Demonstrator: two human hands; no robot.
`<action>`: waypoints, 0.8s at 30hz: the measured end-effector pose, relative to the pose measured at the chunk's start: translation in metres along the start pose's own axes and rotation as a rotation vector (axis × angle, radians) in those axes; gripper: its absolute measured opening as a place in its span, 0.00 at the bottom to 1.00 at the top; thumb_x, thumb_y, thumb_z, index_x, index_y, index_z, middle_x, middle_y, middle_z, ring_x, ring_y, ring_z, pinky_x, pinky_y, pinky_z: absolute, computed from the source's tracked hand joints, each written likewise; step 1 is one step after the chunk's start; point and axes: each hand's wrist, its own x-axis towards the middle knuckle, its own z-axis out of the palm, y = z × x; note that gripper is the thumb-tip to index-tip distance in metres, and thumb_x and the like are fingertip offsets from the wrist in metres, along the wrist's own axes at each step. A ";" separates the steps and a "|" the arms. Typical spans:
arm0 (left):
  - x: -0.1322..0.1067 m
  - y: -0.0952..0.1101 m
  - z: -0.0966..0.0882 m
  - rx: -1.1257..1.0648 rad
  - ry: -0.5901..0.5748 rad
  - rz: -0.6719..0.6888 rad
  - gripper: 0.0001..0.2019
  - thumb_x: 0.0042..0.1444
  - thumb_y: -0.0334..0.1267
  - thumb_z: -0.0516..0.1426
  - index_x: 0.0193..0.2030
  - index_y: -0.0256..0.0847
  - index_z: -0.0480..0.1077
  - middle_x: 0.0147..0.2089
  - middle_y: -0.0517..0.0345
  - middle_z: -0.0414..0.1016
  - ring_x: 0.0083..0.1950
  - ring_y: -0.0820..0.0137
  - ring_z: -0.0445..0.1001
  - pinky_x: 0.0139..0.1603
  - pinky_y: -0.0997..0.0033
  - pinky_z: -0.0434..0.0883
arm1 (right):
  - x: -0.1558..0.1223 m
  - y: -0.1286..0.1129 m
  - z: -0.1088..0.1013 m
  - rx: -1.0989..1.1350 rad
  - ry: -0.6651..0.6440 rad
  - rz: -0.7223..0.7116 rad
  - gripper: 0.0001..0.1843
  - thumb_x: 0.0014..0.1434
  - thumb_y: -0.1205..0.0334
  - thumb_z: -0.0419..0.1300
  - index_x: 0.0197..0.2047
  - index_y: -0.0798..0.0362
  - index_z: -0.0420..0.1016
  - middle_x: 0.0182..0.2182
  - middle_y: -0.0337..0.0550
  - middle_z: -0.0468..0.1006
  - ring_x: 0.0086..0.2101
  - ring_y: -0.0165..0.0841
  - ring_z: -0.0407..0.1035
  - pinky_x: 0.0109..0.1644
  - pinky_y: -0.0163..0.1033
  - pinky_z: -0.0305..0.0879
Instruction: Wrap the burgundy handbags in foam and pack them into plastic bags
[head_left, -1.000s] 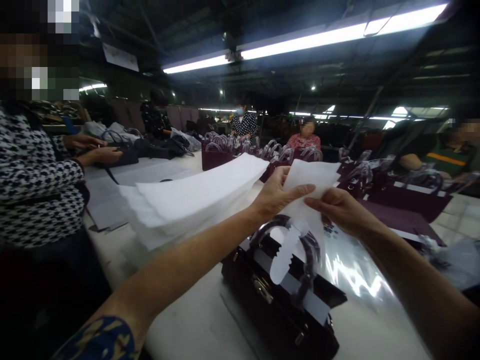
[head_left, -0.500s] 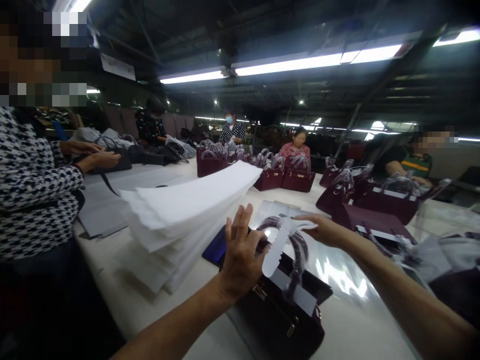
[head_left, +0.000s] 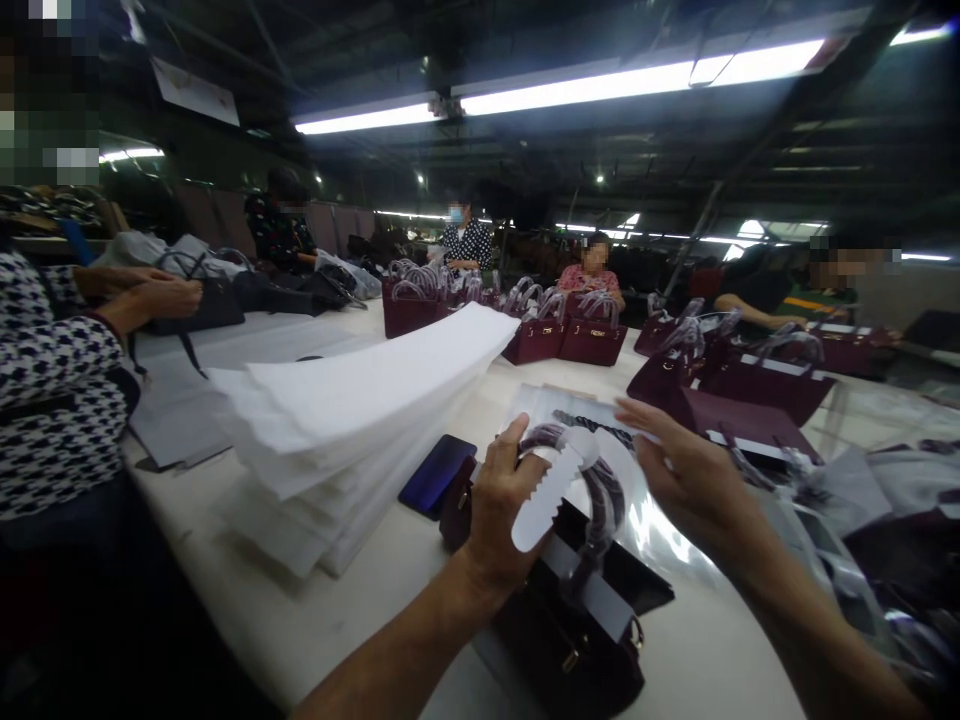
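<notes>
A dark handbag (head_left: 559,655) sits near centre, its plastic-wrapped handles (head_left: 609,500) beside the left hand (head_left: 496,505), whose curled fingers' grip cannot be told; the right hand (head_left: 686,468) is open, apparently empty. A snagging finger could pull the white notched strip (head_left: 549,500) loose.

At the lower centre, the dark handbag (head_left: 577,685) looks smooth and leather-like with little shine; its small fittings (head_left: 571,659) look like polished gold-toned metal. Clear, crinkled plastic film wraps its handles (head_left: 610,500), glinting along the curves. The notched strip (head_left: 541,508) is white and matt, its exact material unclear. Left of centre, the stacked white sheets (head_left: 360,385) look soft and matt. The blue phone (head_left: 435,478) has a smooth, glossy face; right of centre, a clear plastic sheet (head_left: 664,533) throws bright reflections.
</notes>
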 end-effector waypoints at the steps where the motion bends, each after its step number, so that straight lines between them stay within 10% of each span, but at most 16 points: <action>1: 0.000 0.000 0.001 -0.009 0.004 0.006 0.06 0.54 0.34 0.54 0.38 0.38 0.70 0.59 0.44 0.60 0.59 0.57 0.61 0.57 0.54 0.64 | -0.016 -0.002 -0.003 0.021 0.019 0.133 0.26 0.57 0.49 0.48 0.57 0.48 0.60 0.48 0.49 0.71 0.44 0.42 0.69 0.47 0.50 0.65; 6: -0.001 -0.003 0.003 -0.075 -0.027 0.019 0.08 0.55 0.34 0.54 0.41 0.38 0.69 0.61 0.45 0.57 0.60 0.57 0.60 0.58 0.54 0.62 | -0.073 -0.027 0.015 0.071 -0.112 0.412 0.44 0.44 0.36 0.57 0.59 0.47 0.53 0.53 0.50 0.67 0.49 0.48 0.64 0.48 0.52 0.65; 19: -0.020 -0.012 0.013 0.018 0.106 0.170 0.17 0.53 0.33 0.57 0.50 0.40 0.62 0.68 0.46 0.41 0.67 0.51 0.40 0.63 0.41 0.47 | -0.095 -0.034 0.071 -0.279 0.091 0.224 0.13 0.58 0.48 0.49 0.37 0.48 0.63 0.28 0.41 0.70 0.28 0.36 0.66 0.29 0.38 0.58; 24: -0.035 0.003 -0.024 0.015 0.151 0.345 0.11 0.50 0.31 0.58 0.41 0.41 0.65 0.69 0.55 0.39 0.67 0.50 0.44 0.62 0.38 0.50 | -0.088 -0.029 0.070 -0.307 0.076 0.343 0.11 0.59 0.50 0.49 0.34 0.49 0.62 0.28 0.41 0.70 0.29 0.36 0.65 0.29 0.37 0.56</action>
